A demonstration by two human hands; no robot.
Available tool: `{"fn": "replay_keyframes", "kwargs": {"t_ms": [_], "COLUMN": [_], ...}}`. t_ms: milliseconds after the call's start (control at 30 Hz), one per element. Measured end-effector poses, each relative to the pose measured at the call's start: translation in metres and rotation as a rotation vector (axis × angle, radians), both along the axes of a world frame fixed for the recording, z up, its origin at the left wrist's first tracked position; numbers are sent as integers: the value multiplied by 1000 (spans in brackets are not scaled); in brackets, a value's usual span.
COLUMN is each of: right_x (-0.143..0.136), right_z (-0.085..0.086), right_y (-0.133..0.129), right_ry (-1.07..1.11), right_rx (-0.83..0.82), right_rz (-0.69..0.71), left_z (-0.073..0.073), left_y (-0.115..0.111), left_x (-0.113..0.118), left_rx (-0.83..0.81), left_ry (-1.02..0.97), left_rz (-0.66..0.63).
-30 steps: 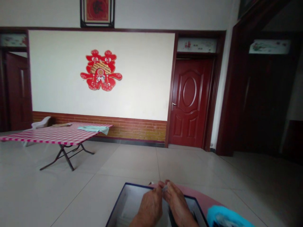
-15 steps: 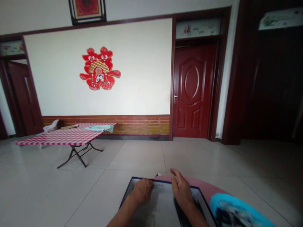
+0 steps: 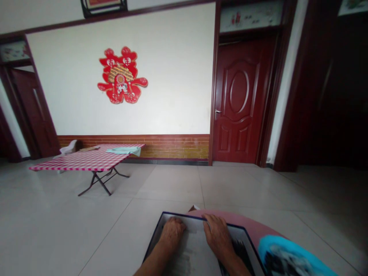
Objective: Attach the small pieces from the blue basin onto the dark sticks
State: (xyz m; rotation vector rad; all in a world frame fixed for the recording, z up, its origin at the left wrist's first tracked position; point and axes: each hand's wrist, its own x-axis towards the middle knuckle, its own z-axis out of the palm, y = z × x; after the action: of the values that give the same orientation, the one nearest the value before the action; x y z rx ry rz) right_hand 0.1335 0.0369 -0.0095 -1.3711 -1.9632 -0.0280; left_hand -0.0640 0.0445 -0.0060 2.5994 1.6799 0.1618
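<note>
Both hands (image 3: 198,235) flat on box (image 3: 201,257)

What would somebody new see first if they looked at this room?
Probably the big red paper decoration on the white wall, up on the left. Next, the dark red door to its right and the folding table with a pink checked cloth lower left. At the bottom, the left hand and right hand rest inside a dark-edged box.
</note>
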Motion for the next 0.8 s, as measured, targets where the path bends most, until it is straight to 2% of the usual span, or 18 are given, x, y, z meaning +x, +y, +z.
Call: {"fn": "replay_keyframes", "kwargs": {"t_ms": [133, 400, 633, 800], "right_x": [0, 0, 2, 0], "right_z": [2, -1, -13, -12], "right_y": [-1, 0, 8, 4], "right_ry": [-28, -72, -61, -68], "right_rx": [-6, 22, 81, 100], "right_rz": [-1, 1, 7, 9], "left_z": [-3, 4, -7, -5], "left_y": [-5, -18, -15, -13], "left_x": [3, 16, 13, 11], "left_rx": [43, 96, 70, 45], "left_ry": [22, 62, 47, -2], "left_rz": [14, 89, 136, 177]}}
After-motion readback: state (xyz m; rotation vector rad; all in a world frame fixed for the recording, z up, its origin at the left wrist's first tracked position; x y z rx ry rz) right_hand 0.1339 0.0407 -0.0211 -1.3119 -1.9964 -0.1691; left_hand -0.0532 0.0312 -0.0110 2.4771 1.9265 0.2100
